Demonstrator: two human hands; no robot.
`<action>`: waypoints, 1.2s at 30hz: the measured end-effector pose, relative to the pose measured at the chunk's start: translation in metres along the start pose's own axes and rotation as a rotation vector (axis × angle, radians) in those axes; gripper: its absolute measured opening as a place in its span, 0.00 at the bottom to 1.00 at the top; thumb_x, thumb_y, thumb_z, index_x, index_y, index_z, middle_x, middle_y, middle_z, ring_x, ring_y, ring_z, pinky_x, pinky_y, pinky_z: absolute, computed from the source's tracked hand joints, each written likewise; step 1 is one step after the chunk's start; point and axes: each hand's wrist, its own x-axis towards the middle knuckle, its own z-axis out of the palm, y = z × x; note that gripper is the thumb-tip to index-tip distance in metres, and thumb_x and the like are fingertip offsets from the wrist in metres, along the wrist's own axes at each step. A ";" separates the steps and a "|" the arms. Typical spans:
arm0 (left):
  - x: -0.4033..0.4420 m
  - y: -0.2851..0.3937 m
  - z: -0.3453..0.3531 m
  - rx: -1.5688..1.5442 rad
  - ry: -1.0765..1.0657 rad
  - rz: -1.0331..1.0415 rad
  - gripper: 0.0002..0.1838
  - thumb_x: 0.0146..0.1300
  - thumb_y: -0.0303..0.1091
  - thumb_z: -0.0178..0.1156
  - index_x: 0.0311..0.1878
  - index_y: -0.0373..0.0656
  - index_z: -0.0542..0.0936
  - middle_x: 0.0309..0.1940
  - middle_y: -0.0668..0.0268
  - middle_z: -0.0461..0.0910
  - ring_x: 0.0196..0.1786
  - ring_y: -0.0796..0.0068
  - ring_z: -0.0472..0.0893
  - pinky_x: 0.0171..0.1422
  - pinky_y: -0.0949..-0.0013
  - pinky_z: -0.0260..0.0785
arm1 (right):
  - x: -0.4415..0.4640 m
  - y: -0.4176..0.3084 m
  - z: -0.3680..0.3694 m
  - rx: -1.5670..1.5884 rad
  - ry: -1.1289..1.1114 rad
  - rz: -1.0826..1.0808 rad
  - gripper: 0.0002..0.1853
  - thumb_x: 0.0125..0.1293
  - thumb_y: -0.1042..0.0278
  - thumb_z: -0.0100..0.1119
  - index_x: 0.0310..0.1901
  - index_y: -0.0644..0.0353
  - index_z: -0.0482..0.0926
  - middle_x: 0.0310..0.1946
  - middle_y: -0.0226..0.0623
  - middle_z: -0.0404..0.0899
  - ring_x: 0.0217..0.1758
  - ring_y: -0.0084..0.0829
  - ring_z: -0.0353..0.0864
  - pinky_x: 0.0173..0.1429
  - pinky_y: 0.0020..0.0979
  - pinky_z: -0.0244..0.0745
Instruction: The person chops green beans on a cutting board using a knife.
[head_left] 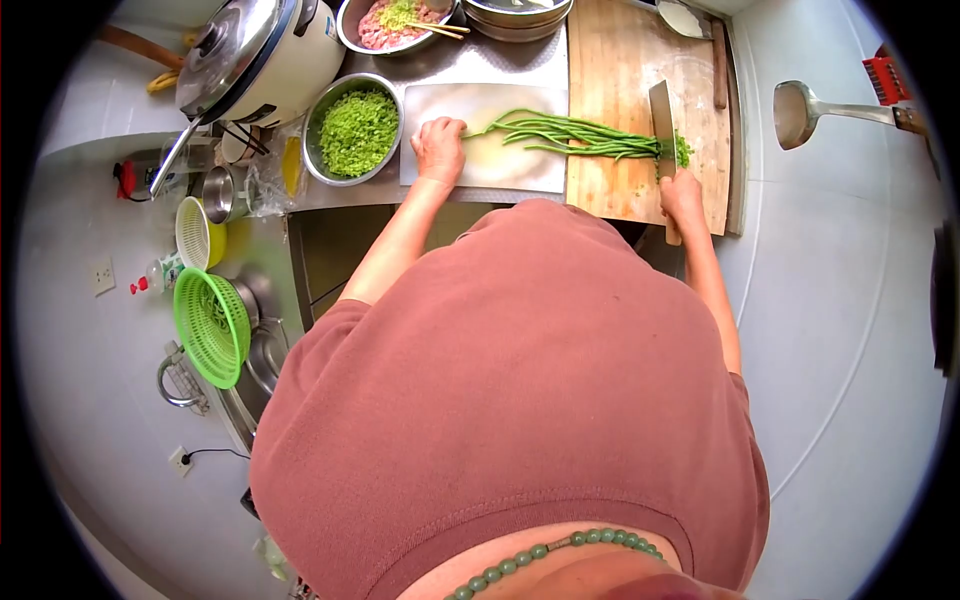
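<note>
My right hand (pixel 683 197) is wrapped round the handle of a cleaver (pixel 662 120), whose blade stands upright at the right end of a bunch of long green beans (pixel 580 135). Small chopped green bits (pixel 684 151) lie just right of the blade. The beans stretch across a wooden board (pixel 640 60) onto a white cutting board (pixel 540 178). Over the white board's left part, my left hand (pixel 438 150) has its fingers curled at the tip of one bean that sticks out from the bunch; the fingertips are partly hidden.
A metal bowl of chopped greens (pixel 358 135) stands left of my left hand. Behind it are a bowl of minced meat (pixel 390 25) with chopsticks, and stacked bowls (pixel 518 15). A lidded cooker (pixel 265 60) stands far left. A green basket (pixel 212 328) is by the sink.
</note>
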 end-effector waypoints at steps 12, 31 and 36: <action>0.020 0.032 0.015 -0.056 -0.061 0.029 0.10 0.51 0.32 0.65 0.39 0.50 0.82 0.41 0.67 0.81 0.49 0.59 0.77 0.55 0.56 0.66 | 0.012 0.034 0.002 0.027 0.069 -0.191 0.15 0.61 0.67 0.45 0.40 0.68 0.78 0.28 0.59 0.80 0.27 0.51 0.83 0.40 0.45 0.79; 0.033 0.011 0.004 -0.064 -0.153 0.213 0.04 0.54 0.32 0.61 0.32 0.48 0.83 0.32 0.63 0.81 0.41 0.58 0.79 0.48 0.56 0.72 | -0.068 -0.147 0.083 0.452 -0.503 -0.078 0.09 0.60 0.72 0.47 0.41 0.64 0.73 0.17 0.31 0.70 0.16 0.23 0.71 0.21 0.30 0.73; 0.037 -0.003 0.010 -0.126 -0.087 0.345 0.04 0.53 0.34 0.61 0.31 0.50 0.83 0.30 0.64 0.80 0.39 0.59 0.79 0.45 0.56 0.71 | -0.082 -0.166 0.105 0.395 -0.424 -0.042 0.13 0.61 0.72 0.46 0.44 0.66 0.75 0.17 0.36 0.73 0.16 0.27 0.74 0.22 0.32 0.75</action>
